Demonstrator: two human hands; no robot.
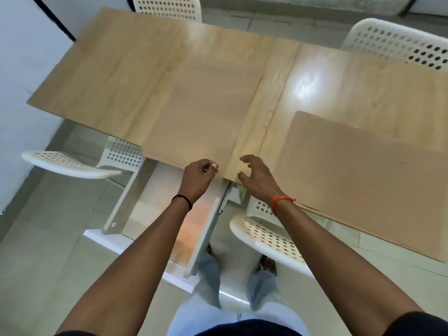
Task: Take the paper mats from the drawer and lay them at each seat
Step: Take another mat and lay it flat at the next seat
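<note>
A brown paper mat (201,112) lies flat on the light wooden table (116,76), reaching its near edge. My left hand (197,178) pinches that mat's near right corner between thumb and fingers. Just to the right, my right hand (257,175) is over the table edge with its fingers spread and holds nothing. A second paper mat (363,178) lies on the right part of the table and overhangs the near edge. Below the table a white drawer (206,229) stands pulled out, with something brownish inside that my left arm partly hides.
White perforated chairs stand round the table: one at the left (70,163), one near my right arm (269,238), one at the far side (167,7) and one at the far right (397,42). A white wall runs along the left.
</note>
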